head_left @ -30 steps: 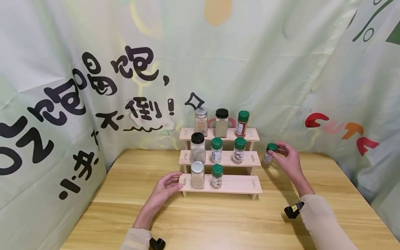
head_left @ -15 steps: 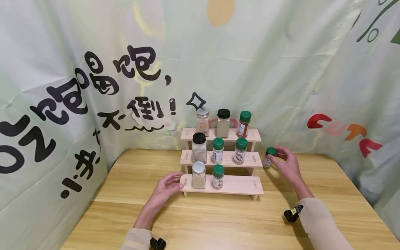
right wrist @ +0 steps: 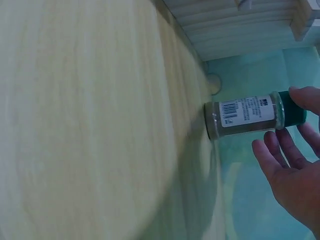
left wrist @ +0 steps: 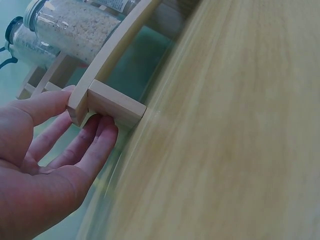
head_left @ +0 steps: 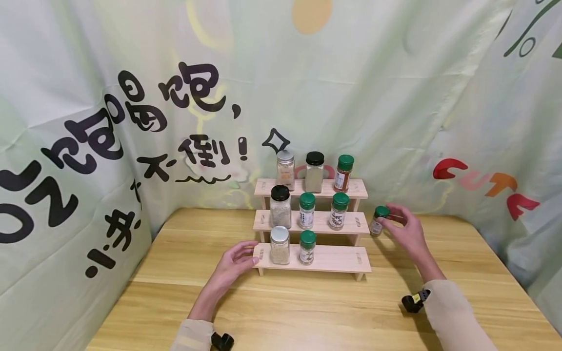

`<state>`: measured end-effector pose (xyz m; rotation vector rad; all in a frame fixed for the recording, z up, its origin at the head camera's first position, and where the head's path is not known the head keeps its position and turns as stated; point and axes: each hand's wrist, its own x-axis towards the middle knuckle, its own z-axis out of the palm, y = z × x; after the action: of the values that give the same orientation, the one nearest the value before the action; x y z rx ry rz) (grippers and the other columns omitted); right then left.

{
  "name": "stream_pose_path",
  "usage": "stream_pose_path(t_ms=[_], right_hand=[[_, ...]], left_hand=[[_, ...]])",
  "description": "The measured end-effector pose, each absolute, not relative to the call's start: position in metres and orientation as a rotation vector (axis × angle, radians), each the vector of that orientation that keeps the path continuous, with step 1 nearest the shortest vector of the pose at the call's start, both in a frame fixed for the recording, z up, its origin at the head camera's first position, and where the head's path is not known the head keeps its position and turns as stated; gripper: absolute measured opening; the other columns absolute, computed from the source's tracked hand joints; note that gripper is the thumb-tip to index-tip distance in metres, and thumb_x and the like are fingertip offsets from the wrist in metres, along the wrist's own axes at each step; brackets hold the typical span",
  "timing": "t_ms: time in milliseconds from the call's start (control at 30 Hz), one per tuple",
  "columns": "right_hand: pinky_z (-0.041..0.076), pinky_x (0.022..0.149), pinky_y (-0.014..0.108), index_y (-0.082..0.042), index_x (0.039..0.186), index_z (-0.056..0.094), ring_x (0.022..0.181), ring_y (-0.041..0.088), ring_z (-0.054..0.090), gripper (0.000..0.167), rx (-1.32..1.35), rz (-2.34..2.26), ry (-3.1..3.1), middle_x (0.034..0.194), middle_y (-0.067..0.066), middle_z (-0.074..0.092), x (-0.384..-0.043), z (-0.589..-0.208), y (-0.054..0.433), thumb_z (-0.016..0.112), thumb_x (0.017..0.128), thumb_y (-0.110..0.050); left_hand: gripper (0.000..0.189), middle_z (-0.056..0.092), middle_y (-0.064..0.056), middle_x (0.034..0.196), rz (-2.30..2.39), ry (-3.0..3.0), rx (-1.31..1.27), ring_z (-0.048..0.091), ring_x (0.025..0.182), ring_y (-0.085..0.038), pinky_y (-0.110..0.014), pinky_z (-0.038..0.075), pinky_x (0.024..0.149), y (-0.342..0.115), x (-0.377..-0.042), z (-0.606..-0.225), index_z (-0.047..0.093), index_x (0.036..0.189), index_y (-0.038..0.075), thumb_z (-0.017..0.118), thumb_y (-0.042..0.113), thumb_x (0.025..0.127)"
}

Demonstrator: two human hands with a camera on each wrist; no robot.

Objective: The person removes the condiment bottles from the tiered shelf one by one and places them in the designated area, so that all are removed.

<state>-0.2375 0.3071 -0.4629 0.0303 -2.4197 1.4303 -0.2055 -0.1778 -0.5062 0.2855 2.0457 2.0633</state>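
At the right of the wooden tiered rack (head_left: 325, 256), my right hand (head_left: 406, 231) pinches a small spice jar (head_left: 376, 226) by its green cap (right wrist: 292, 109). In the right wrist view the jar stands upright, its base right at the tabletop, with a barcode label (right wrist: 246, 111) facing the camera. My left hand (head_left: 232, 262) grips the left end of the lowest shelf, thumb at the board's end and fingers (left wrist: 102, 142) curled under beside the short leg (left wrist: 117, 102). On that shelf are a silver-lidded jar (head_left: 280, 246) and a green-capped spice jar (head_left: 307, 248).
The middle tier holds a black-lidded jar (head_left: 280, 208) and two green-capped jars. Above, the top tier carries a silver-lidded jar (head_left: 286, 171), a black-lidded jar (head_left: 314, 173) and a red-brown spice jar (head_left: 344, 174). A printed curtain (head_left: 373, 97) hangs behind the wooden table (head_left: 307, 312).
The right hand has brought the spice jar slightly down and nearer the rack's side. The left hand keeps its place at the lowest shelf. The head view has shifted a little.
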Motion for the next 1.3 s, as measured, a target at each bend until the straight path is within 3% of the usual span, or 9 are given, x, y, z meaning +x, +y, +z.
stream_pose_path(t_ms=[233,433,533,767,1000,1300], right_hand=[[0.047,0.085,0.003,0.003,0.143,0.05,0.12,0.025,0.055,0.052,0.003,1.444,-2.347,0.137,0.023,0.055,-0.23,-0.45,0.312,0.069,0.1,-0.02],[0.048,0.085,0.004,0.0,0.135,0.059,0.112,0.006,0.058,0.043,0.006,1.453,-2.261,0.128,0.001,0.062,-0.221,-0.435,0.307,0.071,0.099,-0.019],[0.049,0.085,0.005,0.001,0.133,0.061,0.109,0.002,0.06,0.041,0.017,1.473,-2.208,0.124,-0.003,0.064,-0.215,-0.427,0.302,0.072,0.098,-0.017],[0.052,0.086,0.009,0.005,0.131,0.062,0.106,0.006,0.064,0.039,0.066,1.61,-2.057,0.119,-0.002,0.068,-0.2,-0.41,0.292,0.072,0.097,-0.01],[0.058,0.087,0.022,0.014,0.129,0.057,0.102,0.016,0.069,0.038,0.207,1.911,-1.814,0.116,0.008,0.069,-0.186,-0.397,0.279,0.07,0.096,0.0],[0.058,0.09,0.025,0.013,0.128,0.058,0.102,0.014,0.07,0.035,0.246,1.952,-1.823,0.12,0.015,0.067,-0.18,-0.399,0.259,0.068,0.096,0.002]], left_hand=[[0.057,0.06,-0.024,0.135,2.051,2.066,0.274,0.062,0.12,-0.033,-0.032,0.057,0.097,-0.178,-0.206,-0.507,0.054,0.144,0.002,0.075,0.004,0.091],[0.057,0.061,-0.021,0.134,2.053,2.072,0.254,0.062,0.121,-0.033,-0.034,0.057,0.097,-0.178,-0.206,-0.507,0.056,0.142,0.004,0.077,0.005,0.09],[0.056,0.062,-0.02,0.134,2.051,2.076,0.251,0.062,0.121,-0.034,-0.034,0.057,0.097,-0.178,-0.206,-0.507,0.056,0.142,0.005,0.077,0.005,0.09],[0.057,0.062,-0.02,0.134,2.06,2.069,0.238,0.062,0.121,-0.034,-0.035,0.057,0.098,-0.178,-0.206,-0.507,0.057,0.142,0.005,0.076,0.003,0.089],[0.057,0.06,-0.022,0.136,2.055,2.061,0.252,0.062,0.122,-0.033,-0.034,0.056,0.099,-0.179,-0.205,-0.506,0.054,0.144,0.003,0.076,0.005,0.09],[0.058,0.059,-0.023,0.137,2.052,2.062,0.258,0.061,0.122,-0.033,-0.034,0.057,0.099,-0.178,-0.205,-0.505,0.054,0.144,0.004,0.076,0.008,0.091]])
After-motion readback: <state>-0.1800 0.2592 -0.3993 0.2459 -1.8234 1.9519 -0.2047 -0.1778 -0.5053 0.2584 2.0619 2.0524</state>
